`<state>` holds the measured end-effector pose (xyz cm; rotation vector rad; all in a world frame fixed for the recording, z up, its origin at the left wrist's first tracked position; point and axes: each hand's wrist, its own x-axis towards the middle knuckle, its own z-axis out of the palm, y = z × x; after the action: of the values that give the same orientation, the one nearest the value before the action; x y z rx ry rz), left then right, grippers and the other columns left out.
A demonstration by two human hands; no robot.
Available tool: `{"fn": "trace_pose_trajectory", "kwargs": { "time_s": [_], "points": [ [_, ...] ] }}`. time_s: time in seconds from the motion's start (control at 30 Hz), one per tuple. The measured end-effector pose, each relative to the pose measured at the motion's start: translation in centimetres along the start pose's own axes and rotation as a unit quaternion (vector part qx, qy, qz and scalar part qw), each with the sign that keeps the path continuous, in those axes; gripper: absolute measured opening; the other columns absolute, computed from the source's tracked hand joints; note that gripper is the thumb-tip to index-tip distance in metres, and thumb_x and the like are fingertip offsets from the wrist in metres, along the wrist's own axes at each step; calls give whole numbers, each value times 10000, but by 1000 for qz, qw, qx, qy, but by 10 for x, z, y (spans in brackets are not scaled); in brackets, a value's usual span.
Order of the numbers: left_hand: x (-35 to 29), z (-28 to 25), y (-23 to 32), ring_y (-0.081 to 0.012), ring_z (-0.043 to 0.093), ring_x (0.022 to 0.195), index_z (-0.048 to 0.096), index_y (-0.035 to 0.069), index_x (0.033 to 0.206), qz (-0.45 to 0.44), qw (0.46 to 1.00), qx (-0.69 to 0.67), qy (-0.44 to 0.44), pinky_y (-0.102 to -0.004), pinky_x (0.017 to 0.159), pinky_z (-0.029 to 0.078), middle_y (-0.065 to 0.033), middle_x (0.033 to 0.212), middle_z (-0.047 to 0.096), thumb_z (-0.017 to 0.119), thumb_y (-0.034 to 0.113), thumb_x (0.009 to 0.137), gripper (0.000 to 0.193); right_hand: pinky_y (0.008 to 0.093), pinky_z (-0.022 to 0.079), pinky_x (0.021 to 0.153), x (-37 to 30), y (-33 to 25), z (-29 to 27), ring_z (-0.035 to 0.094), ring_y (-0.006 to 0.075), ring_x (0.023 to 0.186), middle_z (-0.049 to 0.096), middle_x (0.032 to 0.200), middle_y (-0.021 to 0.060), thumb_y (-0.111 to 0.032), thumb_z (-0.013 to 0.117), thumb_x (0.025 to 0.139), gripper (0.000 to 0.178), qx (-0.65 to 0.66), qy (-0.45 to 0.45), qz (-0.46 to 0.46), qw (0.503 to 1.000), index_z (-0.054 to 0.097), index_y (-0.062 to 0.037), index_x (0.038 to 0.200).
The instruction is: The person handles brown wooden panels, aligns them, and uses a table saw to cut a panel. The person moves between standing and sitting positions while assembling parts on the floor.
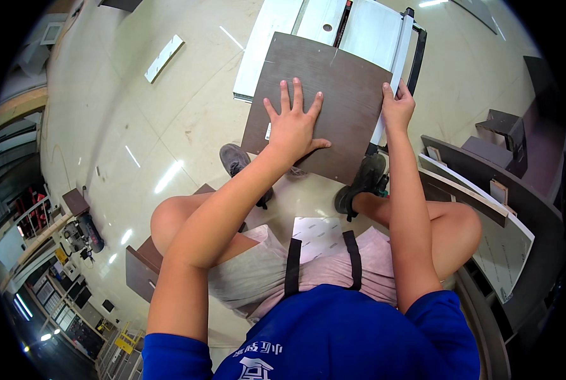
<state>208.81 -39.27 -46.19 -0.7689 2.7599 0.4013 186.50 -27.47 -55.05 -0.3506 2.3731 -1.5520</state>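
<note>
A dark brown square board (340, 107) lies tilted across the near part of a white-topped table saw (371, 35). My left hand (293, 130) rests flat on the board's face with its fingers spread. At the board's right edge my right hand (398, 109) is closed, thumb at the edge and the other fingers bent beside it. A small white label (268, 131) shows near the board's left edge. A dark slot with a red-tipped part (345, 22) runs along the saw top beyond the board.
A narrow white strip (164, 58) lies on the tiled floor at the far left. Brown and white panels (485, 215) lean together at my right, near a brown box-like piece (504, 136). My shoes (235, 161) are below the board. Tools and a compressor-like machine (83, 231) stand at the left.
</note>
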Motion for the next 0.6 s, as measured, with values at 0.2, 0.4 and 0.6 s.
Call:
{"fn": "trace_pose_trajectory", "kwargs": {
  "time_s": [0.2, 0.4, 0.6],
  "points": [
    [1, -1, 1, -490, 65, 1433, 304, 211, 1498, -4, 1000, -2, -9, -750, 1013, 208, -269, 1558, 81, 741, 642, 654, 1044, 302, 491, 847, -3, -5, -1, 663, 195, 944, 686, 1087, 199, -173, 699, 862, 534, -16, 9, -2, 1000, 522, 104, 1283],
    [1, -2, 2, -490, 66, 1432, 300, 210, 1501, -4, 1000, 3, -7, -748, 1012, 210, -270, 1557, 85, 741, 646, 650, 1053, 308, 490, 853, -7, -10, -1, 661, 201, 951, 684, 1082, 205, -197, 705, 859, 544, -16, 4, 6, 1000, 529, 104, 1277],
    [1, -2, 1, -495, 73, 1430, 301, 205, 1501, -6, 1000, 5, -10, -746, 1011, 213, -275, 1554, 92, 739, 650, 649, 1056, 309, 487, 865, -10, -15, 1, 654, 204, 954, 680, 1080, 216, -205, 705, 861, 564, -4, 1, 18, 1000, 515, 112, 1287]
  ]
}}
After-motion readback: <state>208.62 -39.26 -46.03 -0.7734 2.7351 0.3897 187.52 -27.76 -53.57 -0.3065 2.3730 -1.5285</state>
